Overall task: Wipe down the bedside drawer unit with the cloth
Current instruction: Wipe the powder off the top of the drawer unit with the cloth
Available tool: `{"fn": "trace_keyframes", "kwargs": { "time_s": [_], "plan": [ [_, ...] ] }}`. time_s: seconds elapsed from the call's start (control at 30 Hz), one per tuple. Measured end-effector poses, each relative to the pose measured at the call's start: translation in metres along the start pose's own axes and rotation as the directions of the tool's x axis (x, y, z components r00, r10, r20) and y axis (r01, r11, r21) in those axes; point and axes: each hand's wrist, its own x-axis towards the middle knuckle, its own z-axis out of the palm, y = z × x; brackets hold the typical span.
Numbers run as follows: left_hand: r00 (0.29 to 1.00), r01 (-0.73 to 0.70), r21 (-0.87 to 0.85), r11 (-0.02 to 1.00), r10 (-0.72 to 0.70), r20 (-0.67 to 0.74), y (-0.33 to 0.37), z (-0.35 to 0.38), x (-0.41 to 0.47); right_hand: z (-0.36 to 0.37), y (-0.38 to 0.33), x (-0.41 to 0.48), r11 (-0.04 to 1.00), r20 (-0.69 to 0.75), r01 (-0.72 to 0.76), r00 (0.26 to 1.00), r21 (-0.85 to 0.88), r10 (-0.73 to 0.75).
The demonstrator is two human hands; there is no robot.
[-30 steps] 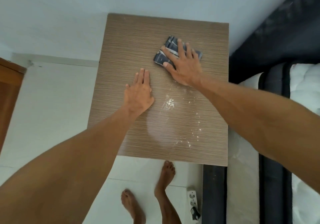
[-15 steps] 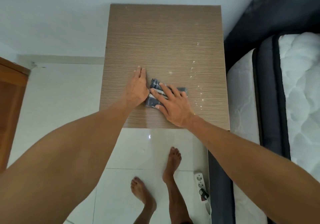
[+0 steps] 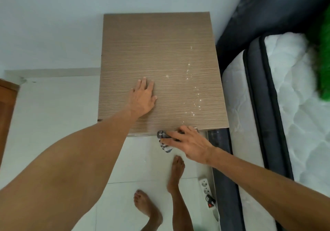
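Observation:
The bedside drawer unit (image 3: pixel 160 48) shows its wood-grain top from above, with white specks scattered along its right side. My left hand (image 3: pixel 142 98) lies flat and open on the top near the front left. My right hand (image 3: pixel 187 141) grips a dark striped cloth (image 3: pixel 165 141) at the front edge of the top, near the right corner. Part of the cloth hangs down past the edge, and the rest is hidden under my fingers.
A bed with a white quilted mattress (image 3: pixel 289 106) and dark frame stands close on the right. A white power strip (image 3: pixel 206 188) lies on the tiled floor by the bed. My bare feet stand in front of the unit. A wooden door edge (image 3: pixel 7 106) is at left.
My right hand has dragged the cloth from the back of the top toward me and over the front edge. My left hand stayed flat on the top.

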Motion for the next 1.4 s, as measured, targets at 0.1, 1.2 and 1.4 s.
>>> {"fn": "trace_keyframes", "kwargs": {
  "time_s": [0.1, 1.2, 1.4],
  "plan": [
    [1.000, -0.019, -0.008, 1.000, 0.019, -0.004, 0.010, -0.005, 0.017, -0.021, 0.042, 0.003, 0.999, -0.079, -0.029, 0.996, 0.030, 0.032],
    [0.981, 0.112, -0.054, 0.992, -0.102, 0.168, 0.062, -0.029, 0.140, -0.080, 0.328, 0.181, 0.829, 0.014, -0.557, 0.829, -0.048, 0.558],
    [0.993, 0.079, -0.068, 0.995, -0.072, 0.095, 0.058, -0.033, 0.128, -0.058, 0.253, 0.135, 0.843, -0.011, -0.535, 0.844, -0.051, 0.536]
  ]
}}
